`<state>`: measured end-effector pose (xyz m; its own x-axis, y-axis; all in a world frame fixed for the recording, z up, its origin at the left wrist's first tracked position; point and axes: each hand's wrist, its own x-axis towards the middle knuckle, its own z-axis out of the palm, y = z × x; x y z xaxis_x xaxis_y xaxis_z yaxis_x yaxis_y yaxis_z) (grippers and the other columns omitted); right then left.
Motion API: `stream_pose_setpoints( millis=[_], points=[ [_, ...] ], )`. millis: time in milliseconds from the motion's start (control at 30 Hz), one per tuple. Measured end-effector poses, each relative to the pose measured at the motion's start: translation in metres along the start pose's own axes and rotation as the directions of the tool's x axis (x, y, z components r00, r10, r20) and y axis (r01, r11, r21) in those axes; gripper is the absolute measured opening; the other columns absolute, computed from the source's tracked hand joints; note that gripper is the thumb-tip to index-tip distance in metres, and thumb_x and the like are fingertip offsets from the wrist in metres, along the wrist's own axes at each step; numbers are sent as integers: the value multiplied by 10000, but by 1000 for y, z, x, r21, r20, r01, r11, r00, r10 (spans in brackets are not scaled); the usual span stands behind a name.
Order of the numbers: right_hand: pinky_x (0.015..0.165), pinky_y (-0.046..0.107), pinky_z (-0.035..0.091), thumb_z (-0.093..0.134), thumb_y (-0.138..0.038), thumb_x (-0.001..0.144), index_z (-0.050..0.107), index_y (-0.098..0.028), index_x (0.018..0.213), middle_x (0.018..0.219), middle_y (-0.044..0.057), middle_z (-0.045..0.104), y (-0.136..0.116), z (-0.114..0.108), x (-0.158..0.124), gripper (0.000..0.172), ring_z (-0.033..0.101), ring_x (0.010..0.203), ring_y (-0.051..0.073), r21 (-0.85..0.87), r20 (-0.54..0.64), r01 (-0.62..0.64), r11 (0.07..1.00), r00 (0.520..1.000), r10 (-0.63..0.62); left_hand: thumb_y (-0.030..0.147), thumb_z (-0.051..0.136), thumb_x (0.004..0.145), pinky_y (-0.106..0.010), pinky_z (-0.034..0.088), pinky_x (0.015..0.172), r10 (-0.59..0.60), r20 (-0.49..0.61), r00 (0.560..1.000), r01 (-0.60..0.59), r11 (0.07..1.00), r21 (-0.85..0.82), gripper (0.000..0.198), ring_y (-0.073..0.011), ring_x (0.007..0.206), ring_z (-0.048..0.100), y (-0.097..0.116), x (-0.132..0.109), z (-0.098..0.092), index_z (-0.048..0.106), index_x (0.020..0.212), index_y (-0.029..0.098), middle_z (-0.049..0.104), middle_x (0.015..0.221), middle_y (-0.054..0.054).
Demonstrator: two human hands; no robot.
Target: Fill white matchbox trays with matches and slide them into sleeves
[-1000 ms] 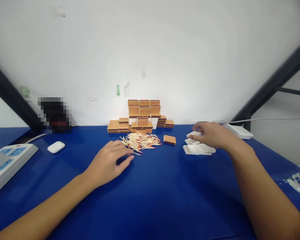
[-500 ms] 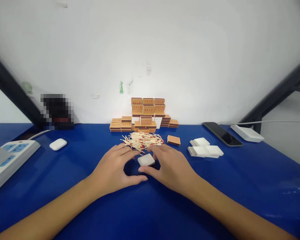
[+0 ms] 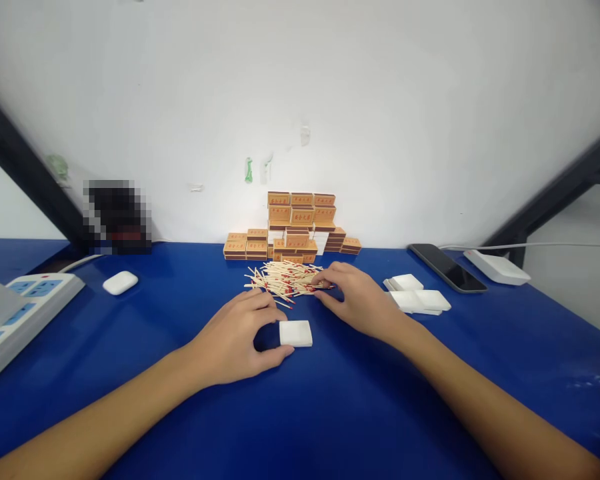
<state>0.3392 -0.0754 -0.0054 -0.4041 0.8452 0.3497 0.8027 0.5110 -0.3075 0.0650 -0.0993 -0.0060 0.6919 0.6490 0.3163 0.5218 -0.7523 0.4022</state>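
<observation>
A small white matchbox tray (image 3: 296, 333) lies on the blue table, with the thumb and fingers of my left hand (image 3: 235, 340) closed on its left side. My right hand (image 3: 363, 300) is at the right edge of a loose pile of red-tipped matches (image 3: 283, 278), its thumb and fingers curled together; what they hold, if anything, is too small to make out. Behind the pile stand stacked orange matchboxes (image 3: 301, 217) against the wall.
Several white trays (image 3: 420, 301) lie at the right, near a black phone (image 3: 447, 268) and a white device (image 3: 497, 267). At the left are a white case (image 3: 121, 283) and a power strip (image 3: 45, 300).
My right hand has left the white tray and moved up and right to the matches. My left hand has closed on the tray, which now lies straighter. The view has shifted slightly.
</observation>
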Motion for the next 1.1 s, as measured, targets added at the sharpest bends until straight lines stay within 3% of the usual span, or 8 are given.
stream_pose_setpoints(
  millis=[200,367,533,700,933,1100],
  points=[
    [873,375,520,659,-270,983,692,-242,1206,1094,76,633,3,-1,4,227,632,1016,230,113,1,84,990,996,-85,377,769,895,-438,521,904,35,1,999,-35,999,12,253,-243,978,633,2,-1,1,749,1100,231,686,992,-45],
    [906,391,523,670,-233,965,672,-218,1104,1080,81,618,-11,4,8,140,609,1064,248,62,6,120,991,993,-121,375,764,901,-431,517,892,45,-6,999,-45,999,11,241,-244,974,633,2,-1,2,744,1091,228,691,984,-45],
    [915,425,533,611,-263,1011,684,-215,1213,1100,111,617,-10,10,9,220,604,1077,268,27,9,166,986,986,-166,378,767,902,-428,516,895,58,-13,998,-58,998,25,250,-241,974,638,1,0,2,741,1093,219,698,988,-44],
    [852,389,522,644,-279,999,712,-203,1105,1066,101,614,-6,8,9,148,616,1041,260,-56,-1,142,988,990,-142,379,767,903,-428,515,902,50,-6,999,-50,998,25,256,-244,983,639,2,0,2,742,1105,223,697,992,-44],
    [837,362,486,617,-266,1028,666,-203,960,1032,83,612,-3,-1,8,105,598,1021,245,-45,96,106,993,990,-101,386,766,905,-429,519,900,47,-5,999,-46,999,28,254,-246,972,639,1,-1,1,748,1100,225,696,980,-47],
    [853,378,487,613,-283,1032,666,-217,1027,1076,85,619,-3,-8,3,85,601,1034,248,-23,147,73,997,987,-69,377,751,915,-434,522,912,58,-10,998,-58,998,32,241,-242,960,640,1,1,0,750,1101,223,704,977,-50]
  ],
)
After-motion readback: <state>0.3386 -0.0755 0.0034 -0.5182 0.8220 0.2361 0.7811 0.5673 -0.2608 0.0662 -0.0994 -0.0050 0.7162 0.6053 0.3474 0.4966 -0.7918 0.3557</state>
